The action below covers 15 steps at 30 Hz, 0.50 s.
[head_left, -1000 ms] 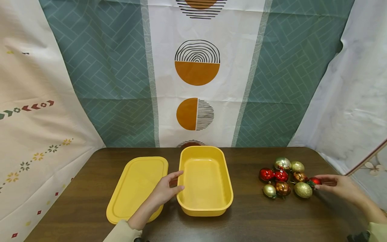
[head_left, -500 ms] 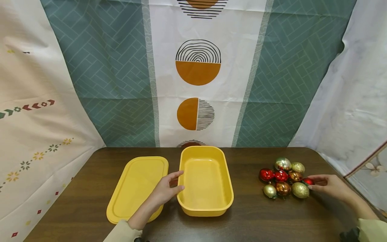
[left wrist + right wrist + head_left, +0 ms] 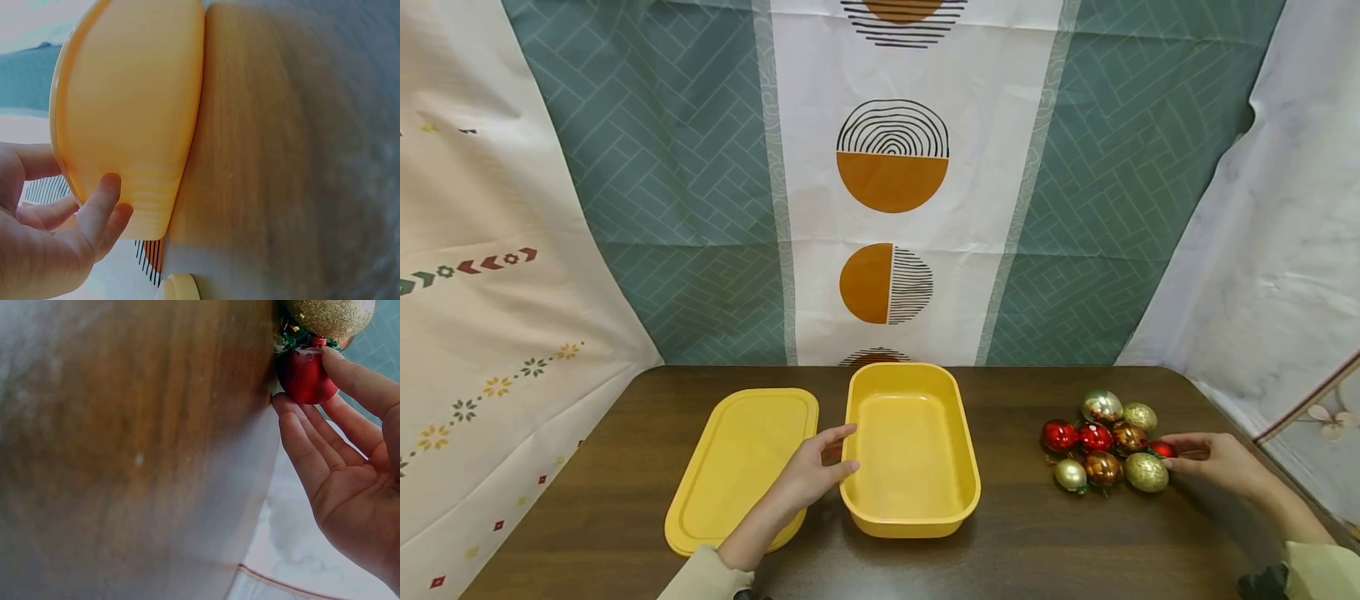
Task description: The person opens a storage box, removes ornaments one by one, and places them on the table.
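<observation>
Lying flat at the left of the worktop (image 3: 587,517), the yellow lid (image 3: 737,467) is just beside the yellow tub (image 3: 917,512), whose near-left wall is braced by the left hand (image 3: 808,475), thumb and fingers curled round the rim. Nothing is seen inside the tub. Further right, the red bauble (image 3: 1161,449) at the edge of the bauble cluster (image 3: 1101,446) is pinched by the right hand (image 3: 1217,462); a clean lift would best be made without nudging the glitter-gold bauble (image 3: 1146,472) touching it.
</observation>
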Motion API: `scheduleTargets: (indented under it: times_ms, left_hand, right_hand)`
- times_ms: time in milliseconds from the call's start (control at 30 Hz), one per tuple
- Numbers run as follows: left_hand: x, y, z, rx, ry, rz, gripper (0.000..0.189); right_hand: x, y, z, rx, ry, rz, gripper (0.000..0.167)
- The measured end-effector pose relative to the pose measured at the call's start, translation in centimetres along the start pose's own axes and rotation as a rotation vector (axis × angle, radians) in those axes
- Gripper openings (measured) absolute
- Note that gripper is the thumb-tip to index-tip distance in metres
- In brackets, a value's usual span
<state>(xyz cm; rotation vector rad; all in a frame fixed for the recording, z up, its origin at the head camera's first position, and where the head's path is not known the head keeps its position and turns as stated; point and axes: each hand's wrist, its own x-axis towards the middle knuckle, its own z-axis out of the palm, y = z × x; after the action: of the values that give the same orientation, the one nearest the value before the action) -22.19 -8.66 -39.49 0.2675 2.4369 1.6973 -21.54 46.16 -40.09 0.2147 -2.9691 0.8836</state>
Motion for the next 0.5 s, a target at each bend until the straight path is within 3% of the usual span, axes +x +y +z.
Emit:
scheduleTargets:
  times_ms: [167,367,500]
  left_hand:
    - [-0.1,0.0,0.1,-0.004,-0.011,0.016,0.053]
    - [-0.6,-0.1,-0.4,-0.083,-0.046,0.051,0.055]
    - [-0.9,0.0,-1.4,-0.113,-0.030,0.055,0.053]
  right_hand:
    - [-0.2,-0.1,-0.1,0.015,0.011,0.004,0.045]
    - [-0.5,-0.9,-0.7,0.044,0.044,0.043,0.053]
    - [-0.6,-2.2,-1.6,0.040,0.063,-0.006,0.051]
